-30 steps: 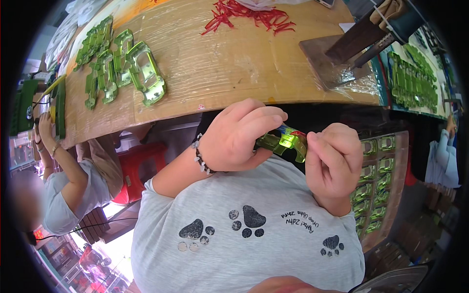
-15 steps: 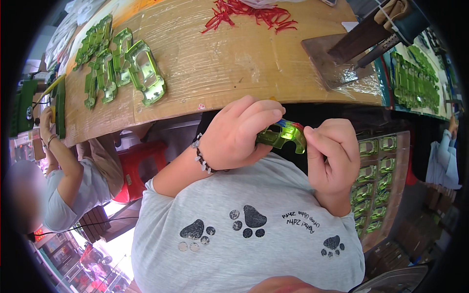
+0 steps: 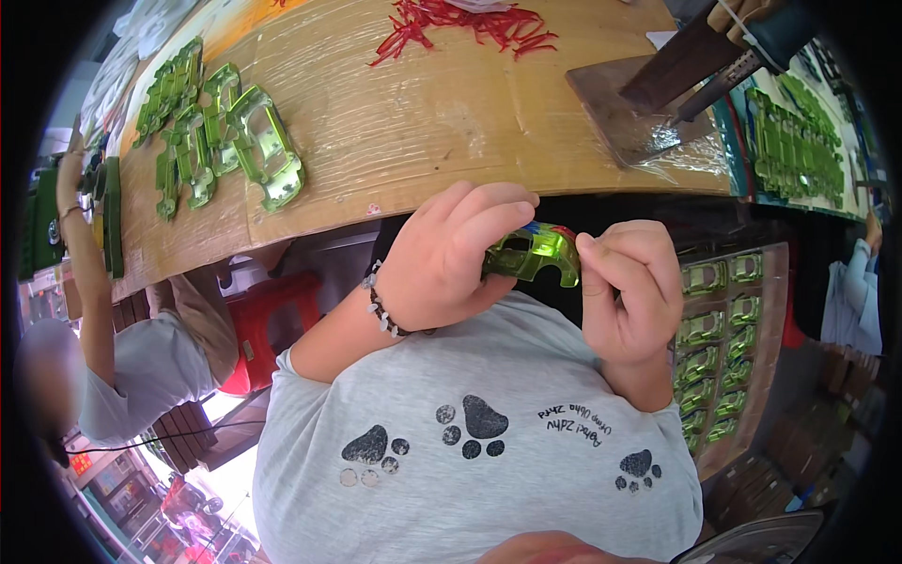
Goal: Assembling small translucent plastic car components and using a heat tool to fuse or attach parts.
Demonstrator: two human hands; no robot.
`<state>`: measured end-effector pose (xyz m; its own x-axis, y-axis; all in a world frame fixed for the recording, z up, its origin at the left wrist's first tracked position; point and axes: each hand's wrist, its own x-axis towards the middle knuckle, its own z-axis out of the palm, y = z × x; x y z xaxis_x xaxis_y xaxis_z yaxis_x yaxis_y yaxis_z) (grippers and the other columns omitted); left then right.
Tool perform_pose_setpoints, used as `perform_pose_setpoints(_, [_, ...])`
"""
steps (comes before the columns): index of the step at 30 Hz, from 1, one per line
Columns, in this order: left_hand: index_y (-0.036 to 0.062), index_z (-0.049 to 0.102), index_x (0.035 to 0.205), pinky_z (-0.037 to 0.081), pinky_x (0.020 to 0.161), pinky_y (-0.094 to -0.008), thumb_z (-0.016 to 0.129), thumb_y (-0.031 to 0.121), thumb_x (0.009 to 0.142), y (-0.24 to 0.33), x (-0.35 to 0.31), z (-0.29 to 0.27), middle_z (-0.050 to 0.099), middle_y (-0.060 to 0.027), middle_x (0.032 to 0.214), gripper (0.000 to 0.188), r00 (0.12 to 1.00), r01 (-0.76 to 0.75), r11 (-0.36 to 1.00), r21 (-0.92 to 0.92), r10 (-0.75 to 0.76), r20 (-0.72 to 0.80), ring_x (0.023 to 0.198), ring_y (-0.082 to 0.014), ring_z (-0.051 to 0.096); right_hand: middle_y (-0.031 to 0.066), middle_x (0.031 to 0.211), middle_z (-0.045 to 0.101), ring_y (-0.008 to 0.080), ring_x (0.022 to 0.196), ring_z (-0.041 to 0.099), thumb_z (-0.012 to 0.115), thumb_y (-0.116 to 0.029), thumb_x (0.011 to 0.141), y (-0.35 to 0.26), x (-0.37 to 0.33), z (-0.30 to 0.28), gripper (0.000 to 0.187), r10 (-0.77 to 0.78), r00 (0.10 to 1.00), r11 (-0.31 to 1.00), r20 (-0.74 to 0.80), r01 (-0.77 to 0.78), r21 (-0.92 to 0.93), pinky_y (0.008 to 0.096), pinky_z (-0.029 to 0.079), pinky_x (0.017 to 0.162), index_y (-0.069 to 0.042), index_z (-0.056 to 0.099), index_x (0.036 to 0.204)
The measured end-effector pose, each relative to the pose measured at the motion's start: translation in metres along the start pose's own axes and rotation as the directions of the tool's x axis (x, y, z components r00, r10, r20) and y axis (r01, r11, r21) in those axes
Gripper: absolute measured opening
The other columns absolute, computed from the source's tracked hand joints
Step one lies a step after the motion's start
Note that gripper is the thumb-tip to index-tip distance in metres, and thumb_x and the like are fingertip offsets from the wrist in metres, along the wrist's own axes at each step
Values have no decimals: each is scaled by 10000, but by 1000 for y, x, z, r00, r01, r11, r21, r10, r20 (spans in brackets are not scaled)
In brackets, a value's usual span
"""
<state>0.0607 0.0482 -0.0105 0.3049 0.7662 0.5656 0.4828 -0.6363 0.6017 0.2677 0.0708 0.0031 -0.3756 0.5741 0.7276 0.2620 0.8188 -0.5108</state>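
Observation:
A shiny green plastic toy car body (image 3: pixel 545 250) with red and blue patches on its top is held in front of my chest. My left hand (image 3: pixel 456 246) is closed round one end, fingers over the top and thumb below. At the other end, beside the red patch, my right hand (image 3: pixel 631 291) is pinched, thumb and forefinger pressed together at the edge. Whether a small piece sits in that pinch is hidden. More green car bodies (image 3: pixel 270 150) stand in a group on the table (image 3: pixel 404 132) at the left.
Thin red strips (image 3: pixel 427 28) lie at the table's far side. A brown plate (image 3: pixel 629 113) with a dark upright tool is at the right. Green parts fill a tray (image 3: pixel 772 282) beside me and another surface at far right. A person (image 3: pixel 141 357) works at the left by a red stool (image 3: pixel 252 343).
Both my hands and the car body have shifted slightly left in the picture; the grip looks the same. The person at the left has reached an arm farther forward.

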Motion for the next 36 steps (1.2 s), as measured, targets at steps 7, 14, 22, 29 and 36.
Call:
perform_pose_setpoints(7, [90, 433, 1265, 505, 824, -399, 756, -59, 559, 4, 0, -7, 588, -177, 1177, 791, 990, 45, 998, 42, -50, 130, 1018, -344, 607, 95, 820, 566, 248, 684, 530, 679, 100, 714, 4, 3, -2, 270, -8, 1000, 1000, 16, 8, 21, 329, 433, 599, 38, 679, 977])
perform_pose_setpoints(14, [73, 493, 1242, 502, 826, -399, 745, -49, 546, 2, 3, -8, 557, -181, 1181, 750, 988, -10, 999, 38, 4, 151, 1005, -348, 595, 105, 841, 560, 202, 717, 517, 654, 71, 794, -15, 10, -13, 208, 331, 926, 887, 182, -371, 274, 285, 418, 631, 28, 663, 997])
perform_pose_setpoints(22, [89, 350, 1357, 428, 930, -360, 710, -82, 619, 2, 4, 11, 469, -137, 1213, 839, 974, 171, 765, -621, -34, 225, 1125, -253, 495, 66, 1009, 506, 117, 877, 464, 656, -115, 924, 2, -14, 5, 238, 398, 867, 251, 299, -417, 874, 239, 380, 753, -17, 561, 1120])
perform_pose_setpoints(29, [75, 246, 1406, 384, 979, -296, 748, 1, 684, 19, 12, 25, 428, -78, 1229, 882, 778, 588, 206, -782, -406, 478, 1164, -159, 436, 144, 1346, 284, 164, 942, 492, 965, -396, 509, 12, -24, 2, 1141, 256, 939, 774, 231, -342, 532, 276, 424, 726, -94, 270, 1362])
perform_pose_setpoints(36, [19, 223, 1449, 397, 1003, -311, 757, 55, 749, 24, 31, 31, 438, -101, 1291, 881, 686, 699, 153, -698, -417, 596, 1203, -173, 450, 176, 1434, 273, 239, 1201, 511, 911, -119, 552, 9, -29, 0, 1107, 466, 869, 699, 165, -477, 533, 353, 503, 881, -60, 186, 1386])
